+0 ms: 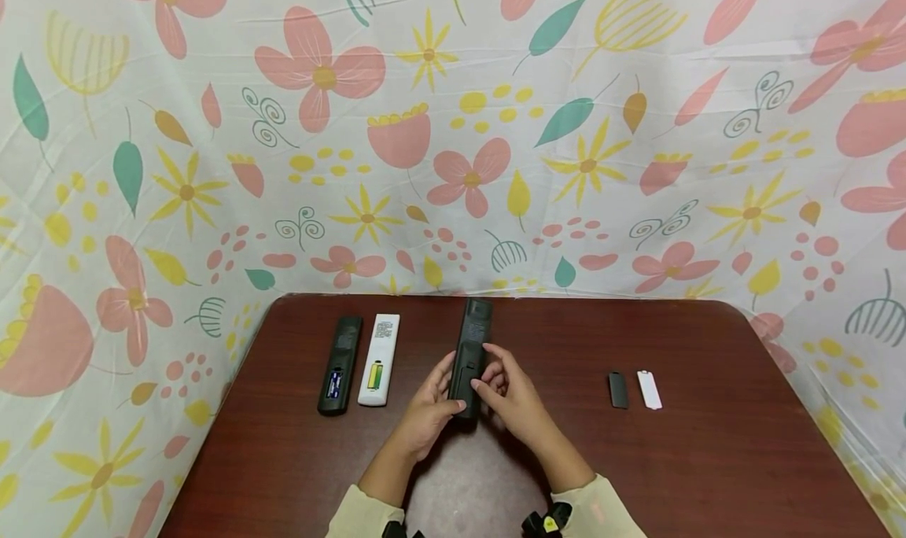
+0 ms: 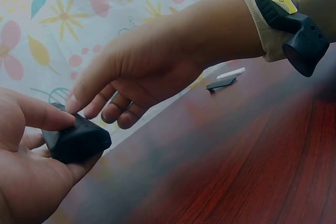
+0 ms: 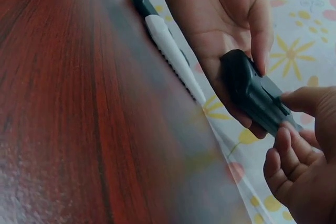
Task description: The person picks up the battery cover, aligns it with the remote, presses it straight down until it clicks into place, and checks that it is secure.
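A black remote control (image 1: 476,333) is held back side up above the middle of the table, its far end tilted away. My left hand (image 1: 423,414) grips it near the lower end, thumb on the edge and fingers underneath. With thumb on the back and fingers along the side, my right hand (image 1: 522,404) pinches the same remote. The right wrist view has the right thumb at the battery cover (image 3: 270,88), which looks slightly raised there. The left wrist view shows the remote's blunt end (image 2: 84,142) resting in the left fingers.
At left lie a second black remote (image 1: 346,337) with blue batteries in its uncovered compartment and a white remote (image 1: 383,349) with a yellow-green battery showing. A black battery cover (image 1: 618,390) and a white one (image 1: 649,389) lie at right on the brown table (image 1: 715,459). Flowered cloth (image 1: 467,231) hangs behind.
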`<state>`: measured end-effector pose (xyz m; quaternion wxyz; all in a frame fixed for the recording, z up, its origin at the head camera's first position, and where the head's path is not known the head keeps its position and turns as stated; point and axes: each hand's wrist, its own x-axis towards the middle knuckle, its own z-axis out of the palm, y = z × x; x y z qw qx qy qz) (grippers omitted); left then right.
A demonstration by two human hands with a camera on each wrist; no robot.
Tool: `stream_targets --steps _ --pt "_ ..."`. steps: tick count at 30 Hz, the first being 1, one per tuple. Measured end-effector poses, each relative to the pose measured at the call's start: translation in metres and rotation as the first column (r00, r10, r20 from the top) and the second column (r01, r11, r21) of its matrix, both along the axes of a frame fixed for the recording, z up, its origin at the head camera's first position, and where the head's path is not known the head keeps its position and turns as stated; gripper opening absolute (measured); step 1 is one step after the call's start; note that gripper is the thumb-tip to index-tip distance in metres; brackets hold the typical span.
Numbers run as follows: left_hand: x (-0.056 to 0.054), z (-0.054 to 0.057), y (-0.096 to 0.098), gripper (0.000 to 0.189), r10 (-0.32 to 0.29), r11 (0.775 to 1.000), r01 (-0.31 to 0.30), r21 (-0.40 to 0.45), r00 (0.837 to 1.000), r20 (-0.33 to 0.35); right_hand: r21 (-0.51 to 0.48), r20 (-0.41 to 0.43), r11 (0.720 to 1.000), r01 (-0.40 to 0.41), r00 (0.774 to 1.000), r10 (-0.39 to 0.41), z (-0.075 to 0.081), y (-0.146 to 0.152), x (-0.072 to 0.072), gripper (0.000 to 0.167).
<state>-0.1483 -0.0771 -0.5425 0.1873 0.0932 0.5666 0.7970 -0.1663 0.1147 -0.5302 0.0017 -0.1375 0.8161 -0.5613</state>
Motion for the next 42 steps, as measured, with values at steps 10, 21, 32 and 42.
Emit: stream_targets --steps 10,21,32,42 --pt "0.0 0.001 -0.001 0.085 0.015 1.0 -0.015 -0.003 1.0 0.006 -0.012 0.128 0.998 0.054 0.99 -0.052 0.014 -0.005 0.0 0.072" --pt "0.001 -0.002 0.002 0.08 0.045 0.999 -0.045 -0.025 0.999 0.019 -0.057 0.188 0.997 0.051 0.981 -0.039 0.017 -0.006 0.001 0.066" --pt "-0.001 -0.004 0.0 0.064 0.079 0.993 -0.075 -0.092 0.996 0.036 -0.024 0.226 0.996 0.083 0.971 -0.076 0.004 -0.005 -0.004 0.067" --pt "0.0 -0.005 0.0 0.06 0.105 0.99 -0.1 -0.102 0.993 0.051 -0.049 0.254 0.995 0.084 0.965 -0.069 0.003 -0.006 -0.002 0.066"
